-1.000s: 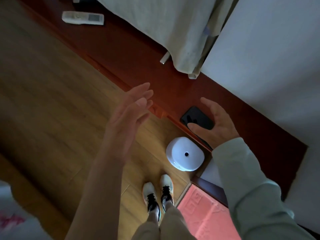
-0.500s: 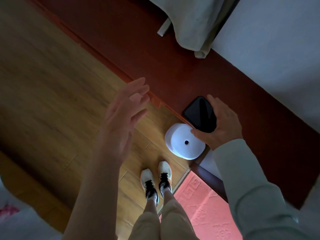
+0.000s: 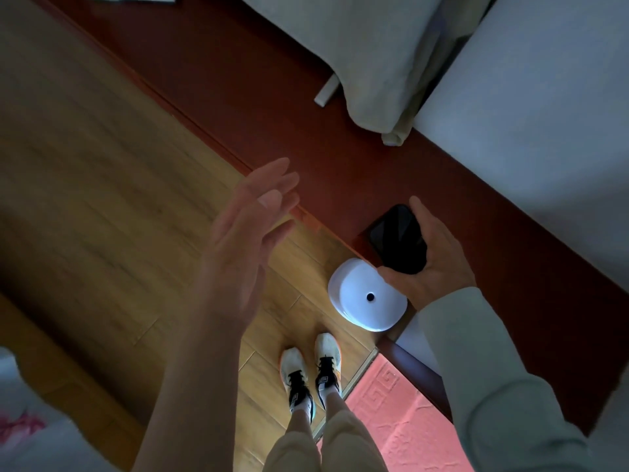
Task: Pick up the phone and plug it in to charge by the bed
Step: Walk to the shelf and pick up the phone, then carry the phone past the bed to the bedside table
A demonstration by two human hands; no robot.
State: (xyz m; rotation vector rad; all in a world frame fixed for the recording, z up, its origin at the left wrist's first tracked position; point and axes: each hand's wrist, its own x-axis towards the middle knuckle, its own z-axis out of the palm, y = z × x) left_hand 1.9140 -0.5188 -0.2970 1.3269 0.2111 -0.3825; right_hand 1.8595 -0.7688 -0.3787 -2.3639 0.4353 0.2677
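The right hand (image 3: pixel 434 257) is wrapped around the dark phone (image 3: pixel 397 239), thumb along its far edge and fingers under the near end, holding it over the red-brown wooden ledge (image 3: pixel 238 80) beside the bed (image 3: pixel 544 97). The left hand (image 3: pixel 245 226) hangs empty over the wooden floor (image 3: pixel 85 199), fingers spread loosely. A white round device (image 3: pixel 366 298) sits on the floor just left of the phone, near the person's white shoes (image 3: pixel 311 373).
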